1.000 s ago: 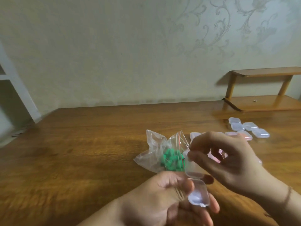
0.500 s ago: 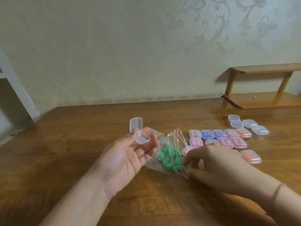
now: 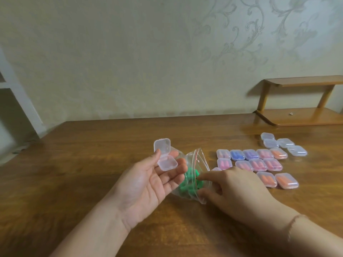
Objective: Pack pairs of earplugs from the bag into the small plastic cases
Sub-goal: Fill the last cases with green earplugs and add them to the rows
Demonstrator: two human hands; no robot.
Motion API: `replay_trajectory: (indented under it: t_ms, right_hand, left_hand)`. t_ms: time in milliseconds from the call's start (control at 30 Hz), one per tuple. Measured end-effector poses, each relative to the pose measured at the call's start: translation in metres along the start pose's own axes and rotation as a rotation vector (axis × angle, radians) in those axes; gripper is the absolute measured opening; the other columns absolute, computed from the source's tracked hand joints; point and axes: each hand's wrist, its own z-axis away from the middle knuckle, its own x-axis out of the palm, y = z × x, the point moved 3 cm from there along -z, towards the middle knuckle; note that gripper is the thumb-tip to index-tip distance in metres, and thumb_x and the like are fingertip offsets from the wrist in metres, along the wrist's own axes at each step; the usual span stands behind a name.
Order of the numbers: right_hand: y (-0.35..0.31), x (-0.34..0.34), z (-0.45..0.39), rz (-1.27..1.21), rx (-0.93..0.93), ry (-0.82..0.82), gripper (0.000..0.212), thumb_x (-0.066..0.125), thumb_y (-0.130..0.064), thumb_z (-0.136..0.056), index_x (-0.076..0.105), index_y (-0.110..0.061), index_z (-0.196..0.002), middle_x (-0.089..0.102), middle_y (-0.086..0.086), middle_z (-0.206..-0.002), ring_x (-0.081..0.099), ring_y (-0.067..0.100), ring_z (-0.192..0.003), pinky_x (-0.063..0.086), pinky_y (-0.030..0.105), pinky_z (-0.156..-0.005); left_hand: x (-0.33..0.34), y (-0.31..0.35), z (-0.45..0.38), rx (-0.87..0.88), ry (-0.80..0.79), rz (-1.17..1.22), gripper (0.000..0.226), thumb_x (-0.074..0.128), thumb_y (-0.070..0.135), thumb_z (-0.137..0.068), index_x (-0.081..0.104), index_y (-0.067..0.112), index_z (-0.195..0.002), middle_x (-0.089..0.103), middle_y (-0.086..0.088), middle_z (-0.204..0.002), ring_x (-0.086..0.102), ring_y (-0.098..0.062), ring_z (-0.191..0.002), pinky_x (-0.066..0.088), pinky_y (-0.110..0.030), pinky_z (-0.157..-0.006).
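Resting on the upturned fingers of the left hand (image 3: 146, 184), an open clear plastic case (image 3: 165, 158) is carried palm-up above the wooden table (image 3: 83, 173). The fingers of this hand are held nearly straight and relaxed, with the thumb raised beside the case; the case is supported, not gripped. Its hinged lid stands upright behind the shallow base, and no earplug can be made out inside it.

Just to the right of this hand, a clear zip bag (image 3: 194, 164) with a red seal line is seen lying on the table, its mouth turned toward the right. A cluster of green earplugs (image 3: 189, 182) is contained in the bag. The right hand (image 3: 235, 190) is placed at the bag's mouth, palm down, with the index finger extended to the opening and the thumb curled beneath it. The lower edge of the bag appears to be pinched between thumb and fingers, though whether an earplug is also held cannot be told.

Beyond the right hand, filled cases (image 3: 258, 164) are set out in rows on the table, closed, with pink, blue, purple and orange contents. Further back, a small group of empty closed cases (image 3: 282, 144) is placed near the base of a wooden shelf unit (image 3: 300, 117), which stands at the rear right corner against a patterned wall (image 3: 167, 52).
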Motion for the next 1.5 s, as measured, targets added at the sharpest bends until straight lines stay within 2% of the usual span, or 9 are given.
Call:
replay_trajectory:
  t_ms: [233,433,667,933,1067,1167,1300,1367,1500]
  right_hand:
    - [0.004,0.004,-0.001,0.042,0.035,-0.047,0.033,0.054,-0.055,-0.088,0.051,-0.043,-0.119,0.066,-0.012,-0.097,0.061,0.006,-0.087,0.05,0.024,-0.066]
    - [0.004,0.003,-0.002,0.058,0.02,-0.037,0.038,0.052,-0.055,-0.091,0.049,-0.048,-0.128,0.067,-0.012,-0.112,0.062,0.007,-0.098,0.042,0.021,-0.066]
    - [0.012,-0.007,0.0,0.055,0.025,-0.012,0.027,0.052,-0.059,-0.089,0.057,-0.04,-0.108,0.065,-0.018,-0.091,0.06,-0.001,-0.082,0.054,0.021,-0.072]
    - [0.018,-0.03,0.005,-0.804,-0.001,0.217,0.009,0.076,-0.02,-0.075,0.069,-0.023,-0.079,0.069,-0.004,-0.071,0.064,0.007,-0.056,0.049,0.02,-0.046]
    - [0.008,-0.027,0.006,-1.027,-0.124,0.235,0.005,0.071,-0.014,-0.077,0.072,-0.018,-0.08,0.067,0.001,-0.082,0.062,0.01,-0.07,0.05,0.022,-0.057]
    - [-0.004,-0.018,0.007,-0.989,-0.117,0.23,0.013,0.07,-0.014,-0.08,0.073,-0.026,-0.08,0.066,-0.002,-0.09,0.065,0.02,-0.08,0.056,0.038,-0.065]
    - [-0.012,-0.01,0.008,-0.747,-0.022,0.287,0.03,0.077,-0.014,-0.079,0.068,-0.04,-0.09,0.069,-0.014,-0.086,0.063,0.008,-0.072,0.049,0.016,-0.058]
    - [-0.016,-0.01,0.01,-0.63,-0.008,0.298,0.025,0.081,-0.027,-0.072,0.063,-0.039,-0.085,0.067,-0.021,-0.083,0.062,0.004,-0.072,0.049,0.017,-0.058]
    - [-0.022,-0.007,0.011,-0.462,-0.037,0.344,0.019,0.073,-0.049,-0.069,0.063,-0.037,-0.079,0.061,-0.028,-0.078,0.061,-0.002,-0.076,0.046,0.015,-0.056]
  left_hand:
    - [0.001,-0.004,-0.001,-0.074,-0.037,0.016,0.049,0.058,0.027,-0.082,0.062,-0.001,-0.123,0.071,-0.021,-0.1,0.071,-0.025,-0.081,0.06,-0.036,-0.074]
    - [-0.001,-0.003,-0.002,-0.074,-0.035,0.018,0.05,0.06,0.027,-0.081,0.063,-0.001,-0.123,0.07,-0.021,-0.1,0.071,-0.025,-0.082,0.059,-0.036,-0.076]
    - [-0.002,-0.004,-0.002,-0.071,-0.034,0.001,0.052,0.061,0.027,-0.08,0.063,-0.001,-0.124,0.07,-0.021,-0.1,0.071,-0.025,-0.083,0.059,-0.036,-0.077]
    - [0.004,-0.011,0.002,-0.106,-0.102,-0.065,0.053,0.062,0.031,-0.08,0.063,0.0,-0.123,0.07,-0.022,-0.1,0.07,-0.026,-0.083,0.058,-0.036,-0.079]
    - [0.007,-0.022,0.003,-0.11,-0.109,-0.115,0.051,0.058,0.033,-0.083,0.064,0.002,-0.123,0.07,-0.025,-0.113,0.071,-0.029,-0.093,0.057,-0.038,-0.086]
    - [0.01,-0.031,0.004,-0.1,-0.162,-0.124,0.043,0.052,0.033,-0.088,0.072,0.01,-0.119,0.068,-0.022,-0.12,0.067,-0.03,-0.103,0.054,-0.039,-0.092]
    - [0.011,-0.038,0.004,-0.108,-0.211,-0.088,0.038,0.047,0.03,-0.097,0.069,0.014,-0.124,0.063,-0.022,-0.13,0.061,-0.033,-0.121,0.046,-0.046,-0.106]
    - [0.012,-0.04,0.005,-0.111,-0.227,-0.066,0.037,0.047,0.028,-0.098,0.069,0.011,-0.121,0.062,-0.023,-0.132,0.054,-0.034,-0.129,0.043,-0.048,-0.109]
    - [0.015,-0.039,0.007,-0.1,-0.24,-0.014,0.037,0.047,0.024,-0.098,0.07,0.004,-0.117,0.068,-0.019,-0.105,0.067,-0.025,-0.1,0.052,-0.042,-0.097]
